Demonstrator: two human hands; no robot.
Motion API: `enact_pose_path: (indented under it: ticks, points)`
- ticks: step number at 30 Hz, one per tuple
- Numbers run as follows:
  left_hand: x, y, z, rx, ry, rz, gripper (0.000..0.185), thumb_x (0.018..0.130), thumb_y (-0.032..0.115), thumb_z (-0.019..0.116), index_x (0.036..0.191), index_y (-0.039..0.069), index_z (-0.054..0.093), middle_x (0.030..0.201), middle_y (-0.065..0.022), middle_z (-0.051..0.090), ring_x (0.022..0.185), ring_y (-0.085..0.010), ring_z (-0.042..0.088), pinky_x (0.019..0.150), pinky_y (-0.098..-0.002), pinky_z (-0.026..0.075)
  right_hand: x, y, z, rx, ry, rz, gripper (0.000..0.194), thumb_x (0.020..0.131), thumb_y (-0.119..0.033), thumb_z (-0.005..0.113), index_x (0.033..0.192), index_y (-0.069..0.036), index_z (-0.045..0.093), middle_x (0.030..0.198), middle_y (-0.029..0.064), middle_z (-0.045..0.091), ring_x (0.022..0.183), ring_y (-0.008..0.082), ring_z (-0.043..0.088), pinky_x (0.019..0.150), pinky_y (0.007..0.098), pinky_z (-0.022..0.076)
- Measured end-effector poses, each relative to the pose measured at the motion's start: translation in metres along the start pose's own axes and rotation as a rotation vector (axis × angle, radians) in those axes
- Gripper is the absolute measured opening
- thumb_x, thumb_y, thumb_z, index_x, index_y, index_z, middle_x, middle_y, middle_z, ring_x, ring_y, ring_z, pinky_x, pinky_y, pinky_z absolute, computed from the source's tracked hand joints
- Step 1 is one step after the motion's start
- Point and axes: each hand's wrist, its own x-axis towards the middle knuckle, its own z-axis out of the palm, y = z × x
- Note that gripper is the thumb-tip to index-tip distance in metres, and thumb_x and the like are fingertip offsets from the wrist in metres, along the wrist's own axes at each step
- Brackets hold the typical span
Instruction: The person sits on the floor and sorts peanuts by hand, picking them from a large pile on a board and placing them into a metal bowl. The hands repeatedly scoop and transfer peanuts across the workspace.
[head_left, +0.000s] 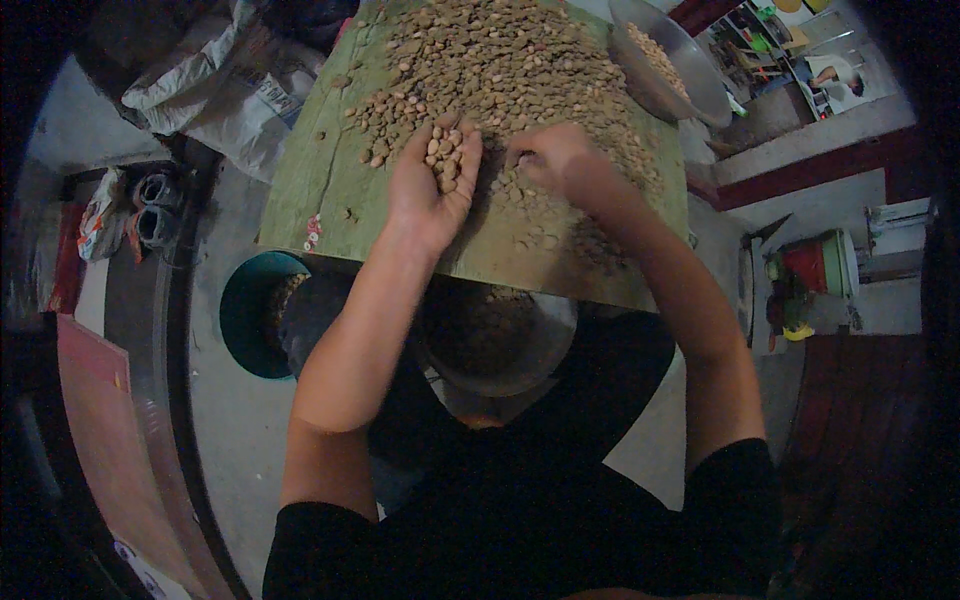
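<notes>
A large spread of pale nuts or beans mixed with brown clods (517, 67) covers much of the green wooden tabletop (300, 195). My left hand (433, 176), palm up and fingers curled, cups a small heap of the pale nuts or beans (444, 154) near the middle of the table. Just right of it, my right hand (555, 157) hangs low over the spread with its fingers bent inward; what lies between its fingertips is hidden. Under both hands, flatter brown bits (536, 240) are scattered toward the near edge.
A metal basin (701, 90) with pale pieces stands at the table's far right. Below the near edge sit another metal basin (551, 352) with dark contents and a teal bucket (247, 322). White sacks (247, 127) lie at left. A person (832, 79) appears at upper right.
</notes>
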Motion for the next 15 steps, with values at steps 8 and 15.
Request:
enact_pose_path:
  ticks: [8, 15]
  points:
    - [0.001, 0.003, -0.003, -0.020, -0.005, 0.022, 0.025, 0.097, 0.020, 0.038, 0.099, -0.001, 0.053, 0.094, -0.0124, 0.060, 0.088, -0.0215, 0.062, 0.080, -0.0327, 0.057, -0.028, 0.010, 0.007, -0.180, -0.034, -0.169, 0.019, 0.071, -0.013, 0.064, 0.090, -0.009, 0.063, 0.082, 0.0126, 0.061, 0.080, 0.0294, 0.061, 0.073, 0.0400, 0.0487]
    - [0.009, 0.020, -0.012, -0.086, -0.135, 0.018, 0.026, 0.097, 0.020, 0.041, 0.099, -0.002, 0.054, 0.096, -0.0124, 0.060, 0.089, -0.0225, 0.062, 0.081, -0.0331, 0.056, -0.030, 0.010, 0.022, -0.286, -0.003, -0.155, 0.019, 0.077, -0.020, 0.058, 0.090, -0.007, 0.062, 0.088, 0.0131, 0.059, 0.084, 0.0320, 0.059, 0.074, 0.0407, 0.0491]
